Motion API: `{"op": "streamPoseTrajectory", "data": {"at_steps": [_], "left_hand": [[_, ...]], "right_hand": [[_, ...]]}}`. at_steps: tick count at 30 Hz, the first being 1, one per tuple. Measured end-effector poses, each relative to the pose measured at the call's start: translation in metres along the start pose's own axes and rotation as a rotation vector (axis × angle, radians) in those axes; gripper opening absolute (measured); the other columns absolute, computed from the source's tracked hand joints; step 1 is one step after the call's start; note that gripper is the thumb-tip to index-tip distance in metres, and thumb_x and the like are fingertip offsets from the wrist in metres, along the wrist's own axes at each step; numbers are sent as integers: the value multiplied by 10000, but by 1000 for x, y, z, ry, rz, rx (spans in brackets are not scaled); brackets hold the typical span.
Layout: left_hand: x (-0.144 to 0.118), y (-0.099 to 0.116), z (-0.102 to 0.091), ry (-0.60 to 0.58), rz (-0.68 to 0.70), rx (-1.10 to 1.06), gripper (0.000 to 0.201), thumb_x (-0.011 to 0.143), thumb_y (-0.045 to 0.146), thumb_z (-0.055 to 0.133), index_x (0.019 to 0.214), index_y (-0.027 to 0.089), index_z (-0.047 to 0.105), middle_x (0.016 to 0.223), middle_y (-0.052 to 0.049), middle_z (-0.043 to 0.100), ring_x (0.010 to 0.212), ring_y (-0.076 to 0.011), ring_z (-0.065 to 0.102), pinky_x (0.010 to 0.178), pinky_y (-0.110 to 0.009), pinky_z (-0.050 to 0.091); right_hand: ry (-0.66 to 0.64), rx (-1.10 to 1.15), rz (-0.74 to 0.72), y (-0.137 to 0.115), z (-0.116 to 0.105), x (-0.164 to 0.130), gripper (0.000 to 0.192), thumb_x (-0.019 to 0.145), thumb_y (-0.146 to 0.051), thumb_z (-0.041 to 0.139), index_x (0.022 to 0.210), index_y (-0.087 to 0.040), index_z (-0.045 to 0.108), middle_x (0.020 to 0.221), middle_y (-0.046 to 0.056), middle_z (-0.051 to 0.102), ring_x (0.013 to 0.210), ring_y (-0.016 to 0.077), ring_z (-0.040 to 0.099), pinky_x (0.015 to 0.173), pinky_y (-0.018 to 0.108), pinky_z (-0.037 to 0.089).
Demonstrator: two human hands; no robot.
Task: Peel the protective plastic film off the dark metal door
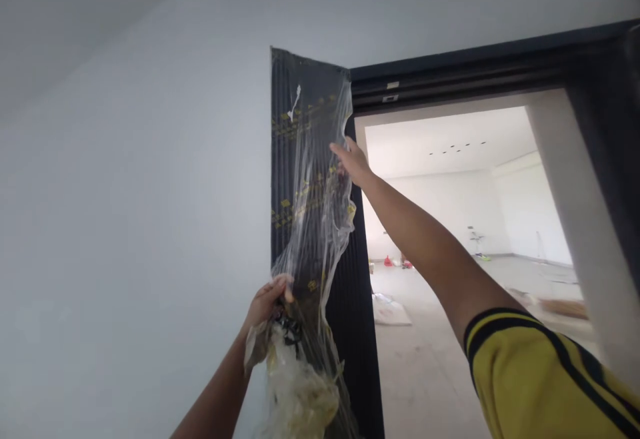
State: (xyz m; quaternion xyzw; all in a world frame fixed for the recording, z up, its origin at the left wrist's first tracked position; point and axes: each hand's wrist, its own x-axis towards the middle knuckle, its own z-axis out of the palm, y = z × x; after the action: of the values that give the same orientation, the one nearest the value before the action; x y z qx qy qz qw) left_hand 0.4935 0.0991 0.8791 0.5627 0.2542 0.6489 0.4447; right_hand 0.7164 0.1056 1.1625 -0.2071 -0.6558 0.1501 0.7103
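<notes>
A tall black ribbed panel (289, 79) stands against the white wall beside a doorway, partly covered by clear plastic film (313, 212) with yellow print. My right hand (353, 159) reaches up and grips the film's loose edge near the panel's upper right side. Lower down, my left hand (267, 300) is closed on a crumpled bunch of peeled film (297, 392) that hangs below it. The film stretches slack between both hands.
A dark door frame (480, 66) tops the doorway on the right. Beyond it lies a bright bare room with a concrete floor (430, 372), scattered debris and small red items (388, 262). A white wall (125, 226) fills the left.
</notes>
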Motion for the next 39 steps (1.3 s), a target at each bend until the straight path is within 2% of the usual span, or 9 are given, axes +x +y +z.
{"op": "streamPoseTrajectory", "data": {"at_steps": [5, 9, 12, 17, 23, 27, 30, 35, 39], "left_hand": [[-14, 16, 13, 8, 38, 127, 421, 678, 480, 686, 898, 130, 607, 623, -10, 573, 459, -74, 454, 400, -164, 316], [-15, 18, 20, 29, 25, 183, 439, 709, 488, 646, 945, 118, 614, 659, -40, 629, 396, -56, 387, 368, -174, 228], [-13, 12, 23, -8, 53, 181, 429, 739, 497, 614, 947, 122, 609, 723, -54, 658, 382, -55, 376, 374, -195, 236], [-13, -1, 25, -101, 190, 160, 403, 781, 482, 585, 934, 111, 613, 793, -64, 672, 415, -47, 402, 404, -197, 260], [-33, 4, 26, -306, 186, -4, 437, 791, 491, 591, 1002, 109, 600, 708, -40, 644, 405, -64, 432, 362, -192, 252], [-45, 10, 30, -390, 240, 22, 458, 809, 518, 552, 764, 72, 646, 497, -23, 538, 320, -57, 355, 322, -210, 208], [-56, 12, 32, -357, 291, 69, 452, 816, 505, 548, 736, 72, 647, 546, -47, 585, 322, -40, 329, 331, -207, 213], [-77, 22, 27, -208, 383, 160, 421, 863, 424, 513, 1163, 128, 499, 750, -45, 686, 355, -49, 347, 386, -192, 278], [-86, 37, 20, -86, 561, 524, 264, 885, 331, 479, 1017, 138, 601, 841, -55, 694, 446, -62, 442, 520, -206, 369]], "right_hand": [[-421, 288, 556, 59, 17, -91, 524, 774, -610, 531, 1045, -161, 526, 849, 98, 616, 755, 193, 630, 666, 355, 537], [-660, 345, 715, 70, 44, -140, 350, 805, -478, 573, 915, -147, 552, 855, 115, 645, 801, 200, 644, 707, 350, 536], [-660, 285, 746, 65, 65, -149, 167, 823, -300, 574, 855, -137, 559, 781, 100, 655, 733, 188, 649, 676, 330, 534], [-488, 210, 651, 49, 81, -165, 50, 817, -133, 532, 770, -152, 527, 644, 53, 645, 604, 158, 643, 596, 275, 527], [-512, 300, 532, 21, 66, -197, 103, 776, -218, 633, 790, -166, 545, 714, 54, 693, 688, 196, 679, 648, 331, 560], [-525, 330, 504, 11, 51, -204, 136, 759, -258, 659, 816, -169, 572, 769, 68, 711, 786, 222, 687, 739, 390, 564], [-537, 323, 513, 14, 40, -205, 131, 753, -251, 658, 825, -169, 586, 799, 77, 716, 807, 227, 687, 758, 398, 563], [-522, 256, 537, 18, 27, -202, 119, 734, -203, 654, 831, -152, 606, 783, 87, 717, 750, 225, 692, 717, 377, 570], [-523, 243, 545, 15, 23, -201, 104, 732, -210, 652, 811, -156, 611, 794, 79, 717, 748, 222, 691, 701, 364, 570]]}}
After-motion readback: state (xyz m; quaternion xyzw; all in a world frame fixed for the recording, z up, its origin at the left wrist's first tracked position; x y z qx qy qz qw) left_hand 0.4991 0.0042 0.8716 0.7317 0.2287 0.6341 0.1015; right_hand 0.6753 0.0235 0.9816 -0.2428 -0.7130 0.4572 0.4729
